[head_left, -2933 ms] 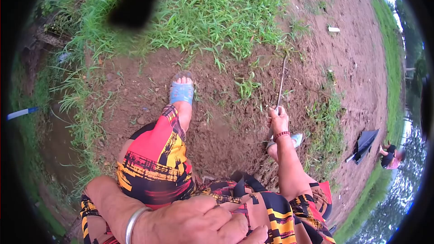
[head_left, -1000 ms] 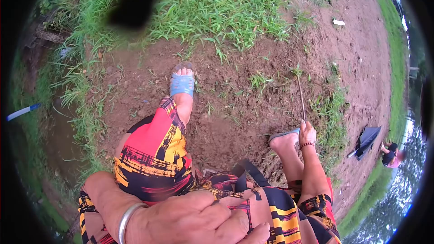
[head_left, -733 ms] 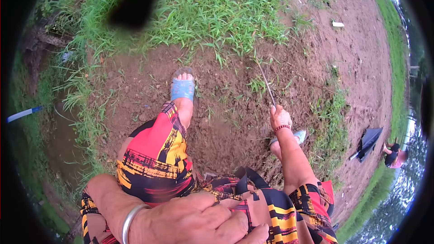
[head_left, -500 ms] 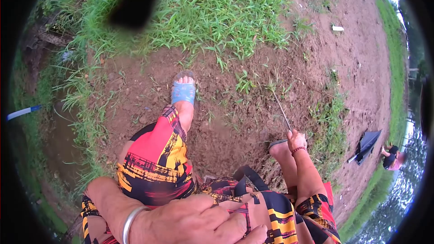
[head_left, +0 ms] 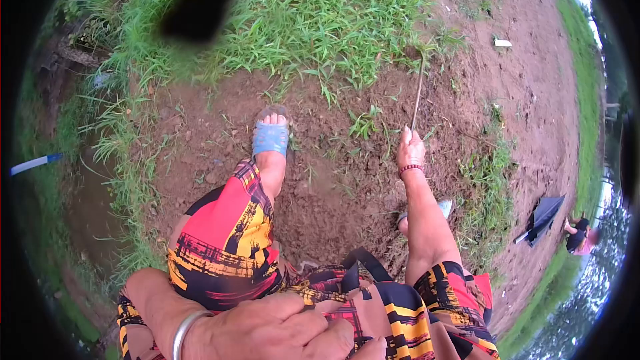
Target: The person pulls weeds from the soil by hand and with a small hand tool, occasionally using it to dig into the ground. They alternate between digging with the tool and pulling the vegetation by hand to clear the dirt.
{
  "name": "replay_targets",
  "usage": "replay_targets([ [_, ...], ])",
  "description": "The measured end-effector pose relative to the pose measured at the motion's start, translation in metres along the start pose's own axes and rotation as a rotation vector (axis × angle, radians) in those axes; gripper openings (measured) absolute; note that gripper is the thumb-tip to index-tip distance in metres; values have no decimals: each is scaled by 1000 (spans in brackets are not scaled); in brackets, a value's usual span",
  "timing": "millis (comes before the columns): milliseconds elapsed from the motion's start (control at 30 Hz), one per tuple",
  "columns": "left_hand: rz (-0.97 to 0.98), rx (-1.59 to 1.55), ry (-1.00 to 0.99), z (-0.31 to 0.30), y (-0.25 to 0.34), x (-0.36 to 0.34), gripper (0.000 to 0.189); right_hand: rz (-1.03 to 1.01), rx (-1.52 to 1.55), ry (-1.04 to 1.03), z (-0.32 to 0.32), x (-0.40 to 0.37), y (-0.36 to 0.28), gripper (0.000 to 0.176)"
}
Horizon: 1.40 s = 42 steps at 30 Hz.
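Observation:
My right hand, a red beaded bracelet on its wrist, grips a thin long-handled tool whose far end reaches the edge of the grass patch. The tool's head is too small to make out. My left hand, with a silver bangle, rests flat on my patterned red, yellow and black clothing above my left knee. My left foot in a blue sandal stands on bare brown soil. My right sandal shows just behind my right forearm.
Grass tufts grow to the right of my right arm. A dark umbrella lies on the ground at right, beside a crouching person. A white scrap lies on the dirt. A blue-and-white stick shows at far left.
My right hand has swung the tool forward from beside my right foot, so its tip now reaches the grass edge. My left hand has stayed on my knee.

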<state>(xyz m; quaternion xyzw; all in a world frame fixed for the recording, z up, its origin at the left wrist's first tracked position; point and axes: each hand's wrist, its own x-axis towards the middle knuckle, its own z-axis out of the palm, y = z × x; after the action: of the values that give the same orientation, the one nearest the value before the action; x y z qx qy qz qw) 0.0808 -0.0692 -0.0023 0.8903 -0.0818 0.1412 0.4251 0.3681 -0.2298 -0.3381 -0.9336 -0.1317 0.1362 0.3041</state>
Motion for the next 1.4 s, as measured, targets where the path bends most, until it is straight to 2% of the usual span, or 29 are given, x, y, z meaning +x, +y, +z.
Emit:
replay_targets([
  [67,2,-1,4,1,-2,-1,23,-44,-480,-306,3,-21,46,44],
  [100,7,4,6,0,-5,-1,23,38,-497,-334,-10,-35,61,42],
  [200,7,2,19,2,-11,-6,23,77,-551,-407,-61,-59,80,39],
  [233,13,-7,21,4,-11,-6,23,-17,-495,-349,-72,-62,105,42],
  [300,27,-9,22,6,-12,-7,23,-44,-499,-306,-89,-61,137,41],
  [367,25,-20,20,9,-10,-9,23,134,-277,-337,-100,-55,97,41],
  [433,27,-17,18,10,-9,-10,24,299,141,-309,-89,-36,74,35],
  [467,29,-12,17,10,-9,-9,24,295,268,-260,-82,-25,54,38],
  [500,31,-7,16,10,-8,-8,24,326,481,-253,-77,-18,24,36],
  [533,32,-4,16,10,-8,-7,24,331,569,-170,-67,-9,-1,34],
  [633,36,2,25,9,-8,-5,24,252,666,-71,-27,6,-20,34],
  [700,32,11,32,8,-8,-5,24,-102,20,13,4,-2,15,38],
  [767,35,17,36,6,-9,-5,24,-42,-460,-285,13,-36,67,42],
  [900,37,16,39,7,-12,-7,25,49,-467,-368,-44,-85,110,44],
  [967,38,12,31,8,-12,-10,25,-5,-462,-354,-73,-92,115,44],
  [1000,41,9,29,9,-11,-10,25,78,-235,-351,-81,-92,111,42],
  [1033,45,7,29,9,-10,-10,25,81,-237,-348,-80,-89,110,42],
  [1100,51,4,32,11,-9,-11,25,270,-27,-311,-70,-78,107,39],
  [1133,48,4,32,11,-8,-13,25,211,131,-248,-57,-73,108,37],
  [1167,44,6,31,12,-7,-13,26,313,310,-258,-55,-72,67,37],
  [1233,43,8,29,12,-4,-13,26,181,103,-212,-34,-58,52,37],
  [1300,50,10,31,12,-2,-11,26,-59,-347,-216,-34,-62,35,40],
  [1333,52,10,33,12,-2,-11,26,-19,-592,-370,-40,-64,40,42],
  [1400,51,11,39,11,-4,-12,26,-3,-690,-443,-67,-76,69,41],
])
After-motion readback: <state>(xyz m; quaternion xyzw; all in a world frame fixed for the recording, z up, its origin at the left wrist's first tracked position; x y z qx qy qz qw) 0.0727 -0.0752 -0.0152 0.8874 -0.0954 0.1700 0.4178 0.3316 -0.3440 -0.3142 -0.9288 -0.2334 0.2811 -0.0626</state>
